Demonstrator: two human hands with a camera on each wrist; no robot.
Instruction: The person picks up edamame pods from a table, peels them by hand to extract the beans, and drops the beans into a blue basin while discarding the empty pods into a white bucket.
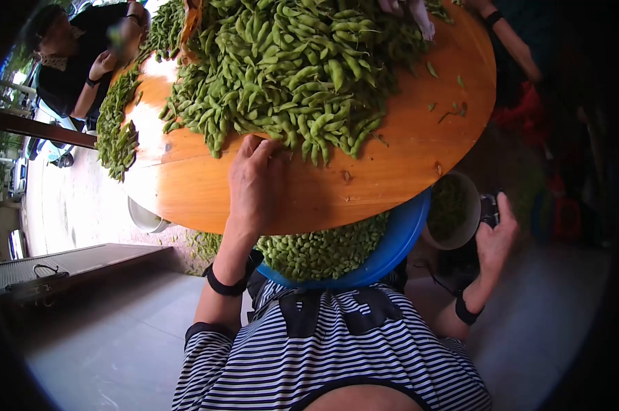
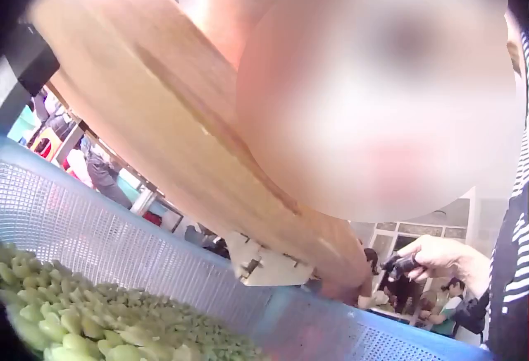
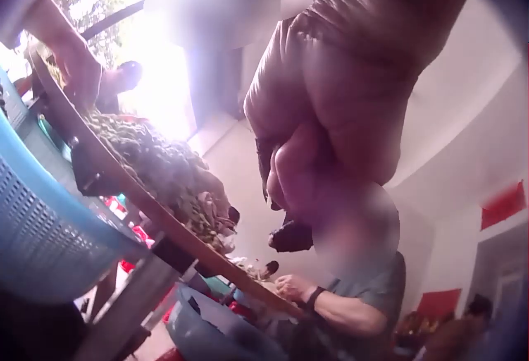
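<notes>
In the head view, a round orange wood bench (image 1: pixel 419 130) in the middle, with a white bucket (image 1: pixel 146 218) under its left edge. Up at the top left, a person in black (image 1: pixel 61 85) beside the bench, and a long brown bar (image 1: pixel 39 128) below. Lower on the left, a flat grey panel (image 1: pixel 83 264) and the grey floor (image 1: pixel 131 335). In the right wrist view, a red sheet (image 3: pixel 502 205) on a pale wall (image 3: pixel 450 212).
</notes>
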